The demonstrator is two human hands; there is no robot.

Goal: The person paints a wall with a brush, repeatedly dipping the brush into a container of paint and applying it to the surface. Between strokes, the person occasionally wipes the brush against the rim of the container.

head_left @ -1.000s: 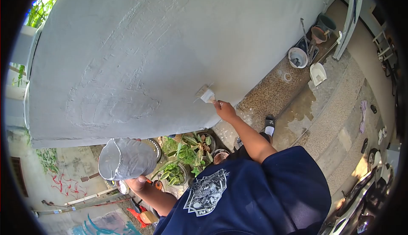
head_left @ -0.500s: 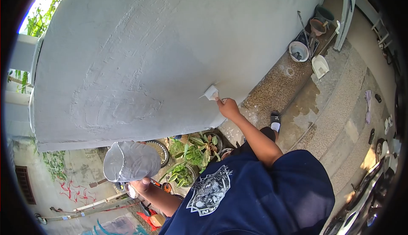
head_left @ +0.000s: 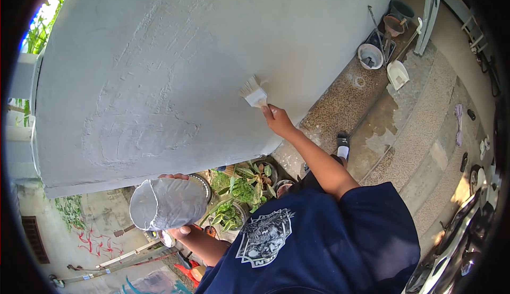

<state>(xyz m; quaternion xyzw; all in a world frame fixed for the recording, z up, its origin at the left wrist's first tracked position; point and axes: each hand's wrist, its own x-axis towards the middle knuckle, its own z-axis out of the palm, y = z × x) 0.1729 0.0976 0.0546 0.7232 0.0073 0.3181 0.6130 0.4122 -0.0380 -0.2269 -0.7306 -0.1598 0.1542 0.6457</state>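
Observation:
My right hand [head_left: 278, 121] is closed round the handle of a wide paintbrush [head_left: 255, 95], its pale bristles against the grey wall [head_left: 223, 44] and pointing up to the left. A darker, damp-looking area spreads over the wall round the brush, and rough raised texture marks the surface farther left. Low on the left, my left hand [head_left: 183, 231] grips a grey-smeared paint container [head_left: 172, 203] from beneath and behind. The container tilts with its mouth toward the left, and grey shows inside it. Its body hides most of that hand's fingers.
Potted plants [head_left: 239, 188] stand below the wall's lower edge. Along the wall's base at upper right are a white bucket [head_left: 370, 56], darker buckets [head_left: 401, 11] and a white dustpan [head_left: 398, 75]. Steps [head_left: 419, 129] run down the right side, with a parked motorcycle [head_left: 451, 246] at lower right.
My right hand has moved the brush up and slightly left along the wall, and its bristles now fan upward. The container in my left hand has tipped a little more toward the camera.

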